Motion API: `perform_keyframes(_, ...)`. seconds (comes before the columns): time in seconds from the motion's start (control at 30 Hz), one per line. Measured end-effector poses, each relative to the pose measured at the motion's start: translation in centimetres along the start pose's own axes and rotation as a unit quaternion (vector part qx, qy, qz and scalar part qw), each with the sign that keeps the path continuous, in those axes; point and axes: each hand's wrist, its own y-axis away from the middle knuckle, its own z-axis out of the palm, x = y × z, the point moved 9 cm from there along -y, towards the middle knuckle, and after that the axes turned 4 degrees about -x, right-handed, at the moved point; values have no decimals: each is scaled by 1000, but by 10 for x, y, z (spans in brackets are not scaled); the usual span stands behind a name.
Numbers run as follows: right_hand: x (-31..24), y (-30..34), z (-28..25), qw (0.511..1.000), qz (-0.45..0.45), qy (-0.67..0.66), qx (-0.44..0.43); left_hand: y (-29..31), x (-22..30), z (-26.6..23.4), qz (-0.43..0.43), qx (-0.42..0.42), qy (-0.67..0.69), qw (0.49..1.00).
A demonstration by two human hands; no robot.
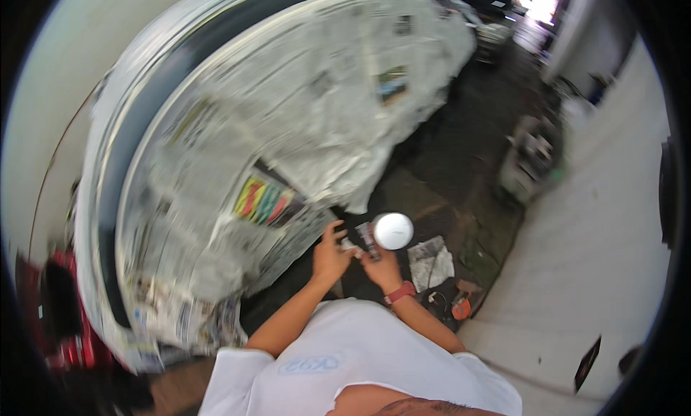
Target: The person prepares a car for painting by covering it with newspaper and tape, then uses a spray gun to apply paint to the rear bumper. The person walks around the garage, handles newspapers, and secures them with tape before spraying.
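My right hand (382, 268), with a red band on its wrist, is closed around what looks like a paint spray gun (368, 237). A round white cup lid (393, 231) sits above that hand, seen from the top. My left hand (330, 260) is close by, its fingers curled at the gun's left side around a small pale part that is too blurred to name. Beyond both hands stands a car covered with newspaper sheets (237, 150); the lower edge of the paper comes close to my left fingers.
A loose newspaper piece (431, 263) lies on the dark floor to the right, near an orange round object (461, 309). A cluttered bin-like container (531, 157) stands by the pale wall (597, 222). Something red (75, 315) is at the left. Another vehicle (493, 27) shows far ahead.
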Motion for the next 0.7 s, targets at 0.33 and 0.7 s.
perform_keyframes(0.33, 9, -2, 5, 998, 60, 27, -24, -38, -94, 40, -89, -114, 89, 985)
perform_keyframes(0.7, -2, 0, 18, 989, 84, 57, -110, -30, -150, 53, -189, -239, 224, 926)
